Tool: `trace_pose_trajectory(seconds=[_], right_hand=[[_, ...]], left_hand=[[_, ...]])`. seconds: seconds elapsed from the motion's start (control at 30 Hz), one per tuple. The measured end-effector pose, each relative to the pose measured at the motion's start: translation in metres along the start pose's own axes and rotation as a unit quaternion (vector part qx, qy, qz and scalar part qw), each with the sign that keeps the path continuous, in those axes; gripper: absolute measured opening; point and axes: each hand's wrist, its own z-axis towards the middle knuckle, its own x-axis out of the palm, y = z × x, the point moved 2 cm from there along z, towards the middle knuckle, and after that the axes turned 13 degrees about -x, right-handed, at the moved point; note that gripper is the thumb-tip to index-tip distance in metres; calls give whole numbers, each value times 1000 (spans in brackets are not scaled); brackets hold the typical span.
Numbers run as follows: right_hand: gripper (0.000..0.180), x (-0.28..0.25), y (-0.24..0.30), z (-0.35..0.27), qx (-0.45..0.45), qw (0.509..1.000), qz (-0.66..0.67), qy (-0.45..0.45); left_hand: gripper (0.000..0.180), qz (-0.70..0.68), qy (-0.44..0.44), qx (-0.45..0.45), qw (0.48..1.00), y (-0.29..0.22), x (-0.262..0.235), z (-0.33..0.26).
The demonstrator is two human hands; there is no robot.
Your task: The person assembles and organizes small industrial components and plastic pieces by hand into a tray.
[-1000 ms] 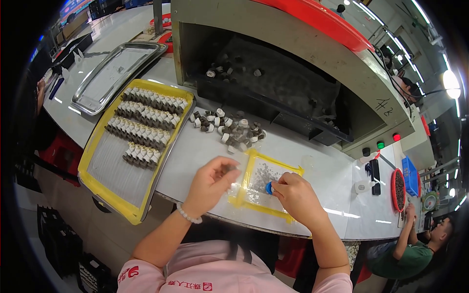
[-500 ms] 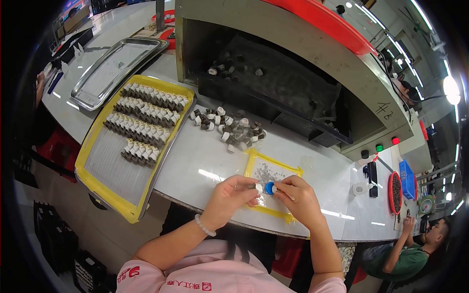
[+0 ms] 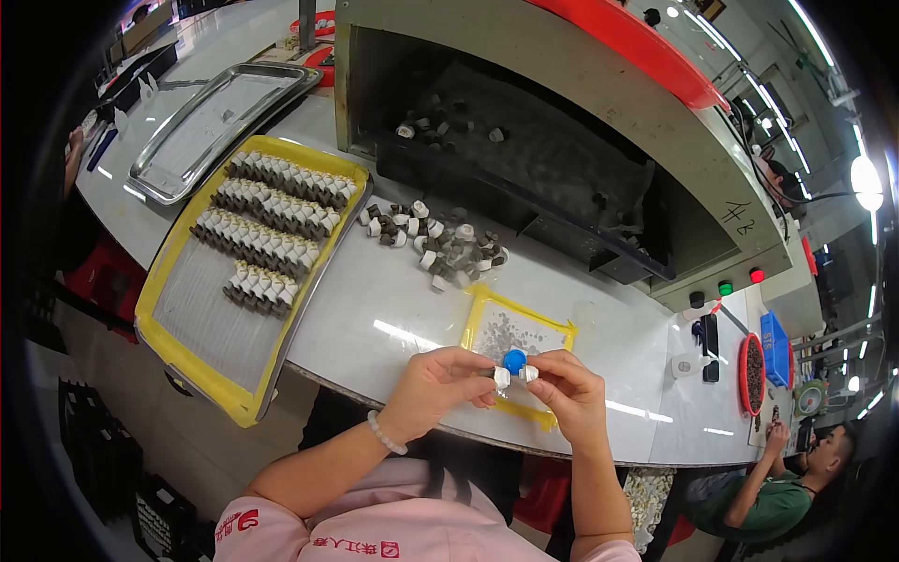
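Over the front of the table, my left hand [image 3: 438, 386] pinches a small white-and-dark part [image 3: 501, 377] between thumb and fingers. My right hand [image 3: 573, 391] is closed on another small white piece [image 3: 529, 373]. The two pieces are close together, with a narrow gap between. A round blue cap-like thing [image 3: 514, 360] shows just beyond them; whether it rests on the table or touches my right fingers I cannot tell. Below lies a yellow-taped rectangle [image 3: 475, 323] with grey specks. A loose heap of white-and-dark parts [image 3: 459, 248] sits farther off.
At the left, a yellow-edged tray [image 3: 169, 281] carries several rows of similar parts. Behind it is a metal tray [image 3: 154, 173]. A large machine housing [image 3: 693, 206] with a black bin [image 3: 524, 220] stands ahead. A white bottle [image 3: 688, 365], a red basket [image 3: 751, 375] and a person in green [image 3: 773, 501] are at right.
My right hand has turned and drawn slightly nearer me, so its white piece now shows beside the left one. More of the blue thing is visible. The view has shifted slightly.
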Motion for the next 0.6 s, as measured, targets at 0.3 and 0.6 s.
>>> trace_pose_trajectory(seconds=[0.3, 0.6], right_hand=[[30, 6, 5, -2, -2, 1000, 3, 17], [28, 12, 10, 1, -36, 991, -123, 42]], left_hand=[[25, 14, 7, 3, 1000, 3, -1, 0], [24, 34, -10, 12, 999, 5, 2, -3]])
